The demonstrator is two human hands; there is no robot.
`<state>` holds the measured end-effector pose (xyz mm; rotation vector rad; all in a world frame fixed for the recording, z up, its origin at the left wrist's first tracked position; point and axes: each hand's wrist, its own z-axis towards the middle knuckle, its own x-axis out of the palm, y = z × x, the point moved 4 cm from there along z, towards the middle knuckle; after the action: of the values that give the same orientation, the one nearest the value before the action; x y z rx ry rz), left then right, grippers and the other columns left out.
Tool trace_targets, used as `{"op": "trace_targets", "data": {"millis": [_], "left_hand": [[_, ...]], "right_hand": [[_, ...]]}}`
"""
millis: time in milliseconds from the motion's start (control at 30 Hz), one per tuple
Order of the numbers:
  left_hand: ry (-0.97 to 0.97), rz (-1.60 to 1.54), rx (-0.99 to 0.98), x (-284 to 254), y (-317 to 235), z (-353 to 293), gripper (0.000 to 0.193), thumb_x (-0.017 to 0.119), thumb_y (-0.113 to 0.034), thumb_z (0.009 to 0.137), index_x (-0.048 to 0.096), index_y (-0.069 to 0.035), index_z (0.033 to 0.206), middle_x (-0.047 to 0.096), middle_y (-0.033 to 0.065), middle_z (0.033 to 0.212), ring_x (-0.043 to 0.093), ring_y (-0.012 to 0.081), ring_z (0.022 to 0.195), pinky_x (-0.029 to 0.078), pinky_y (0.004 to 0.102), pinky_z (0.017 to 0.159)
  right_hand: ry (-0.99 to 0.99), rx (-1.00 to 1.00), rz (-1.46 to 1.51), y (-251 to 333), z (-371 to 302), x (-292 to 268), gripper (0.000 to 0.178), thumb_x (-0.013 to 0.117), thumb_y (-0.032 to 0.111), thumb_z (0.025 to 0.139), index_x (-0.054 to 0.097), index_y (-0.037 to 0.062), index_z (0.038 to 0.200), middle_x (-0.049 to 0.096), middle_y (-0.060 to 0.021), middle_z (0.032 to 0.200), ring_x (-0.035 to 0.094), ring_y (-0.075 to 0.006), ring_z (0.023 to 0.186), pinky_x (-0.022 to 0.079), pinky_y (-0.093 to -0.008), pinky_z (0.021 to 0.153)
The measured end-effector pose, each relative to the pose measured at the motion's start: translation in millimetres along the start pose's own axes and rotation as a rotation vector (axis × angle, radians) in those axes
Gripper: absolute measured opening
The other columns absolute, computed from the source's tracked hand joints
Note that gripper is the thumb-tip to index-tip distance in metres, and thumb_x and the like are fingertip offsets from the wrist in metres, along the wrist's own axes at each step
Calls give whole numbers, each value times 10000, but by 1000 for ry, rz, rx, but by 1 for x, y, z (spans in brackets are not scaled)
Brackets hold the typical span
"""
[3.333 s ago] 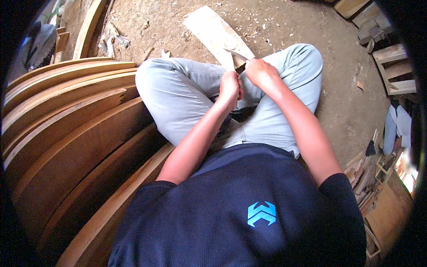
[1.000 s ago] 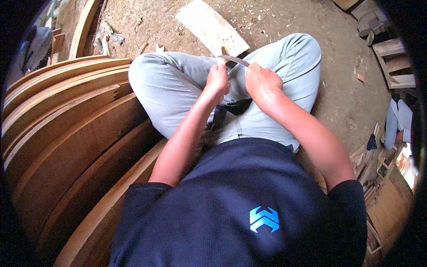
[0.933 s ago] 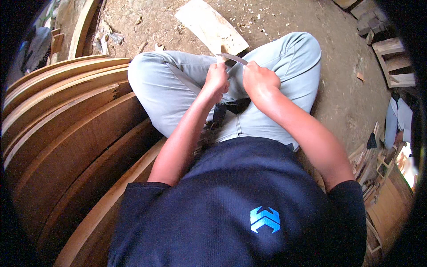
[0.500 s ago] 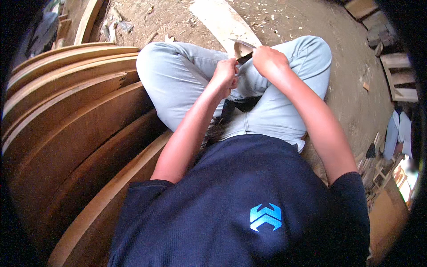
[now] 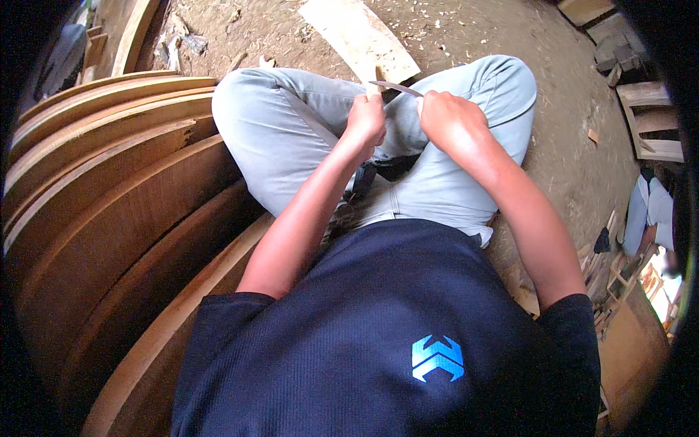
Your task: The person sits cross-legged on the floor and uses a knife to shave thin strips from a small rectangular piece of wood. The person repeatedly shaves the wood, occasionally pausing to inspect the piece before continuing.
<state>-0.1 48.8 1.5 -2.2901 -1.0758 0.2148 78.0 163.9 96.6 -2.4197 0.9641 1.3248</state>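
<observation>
A slim, pale wooden piece (image 5: 373, 89) is being held by the left hand (image 5: 366, 121), with its free end sticking out past the knuckles. The left grip is being kept closed around the wood, the fingers curled in. A thin, curved, grey metal knife (image 5: 397, 87) is being held by the right hand (image 5: 453, 121); the right grip is being closed in a fist, and the handle is being hidden by it. The blade is being pointed leftward across the wooden piece, but whether its edge is being pressed against the wood cannot be told.

Both hands are being held apart above the crossed legs, which are being covered by light grey trousers (image 5: 266, 138). A dark navy short-sleeved shirt (image 5: 349, 313) with a bright blue emblem (image 5: 437, 358) is being worn.

Just beyond the hands, a long, flat, pale wooden board (image 5: 349, 33) is being supported by the brown earthen floor (image 5: 502, 44), where small light shavings (image 5: 437, 22) are being seen scattered. On the left, a row of broad, curved brown wooden planks (image 5: 138, 156) is being seen beside the knee.
</observation>
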Motion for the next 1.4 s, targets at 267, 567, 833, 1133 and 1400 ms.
{"op": "trace_targets", "data": {"millis": [267,567,833,1133,1400], "left_hand": [[-119,226,66,1,1,2,372,366,-307,978,454,48,1048,587,166,750,572,233,554,425,379,448],[-232,444,146,7,6,13,425,381,-285,965,449,100,1129,576,346,1067,587,437,1019,457,484,869],[-131,317,85,9,-6,-3,543,326,-415,982,555,72,1052,570,114,701,529,189,577,433,386,513],[17,44,3,2,-1,-1,327,417,-321,954,465,-39,1113,361,-13,656,295,88,418,244,267,363],[58,-89,-22,-2,0,-5,276,402,-297,958,459,-56,1078,355,-21,671,292,82,424,212,264,366]], "right_hand": [[63,-107,-102,0,8,-3,337,411,179,896,666,-39,875,665,-254,849,672,-383,808,535,-470,727],[161,143,-130,19,-2,-6,245,506,134,889,695,34,1008,694,-132,1033,673,-256,984,550,-363,802],[23,254,1,21,-7,17,218,502,122,909,676,30,1002,693,-149,1010,684,-259,946,566,-360,768],[-121,65,43,7,37,25,286,467,156,872,702,4,931,686,-198,982,689,-307,906,553,-413,770],[0,16,76,-4,6,16,364,392,212,912,652,-42,916,662,-261,930,662,-394,878,526,-470,772]]}}
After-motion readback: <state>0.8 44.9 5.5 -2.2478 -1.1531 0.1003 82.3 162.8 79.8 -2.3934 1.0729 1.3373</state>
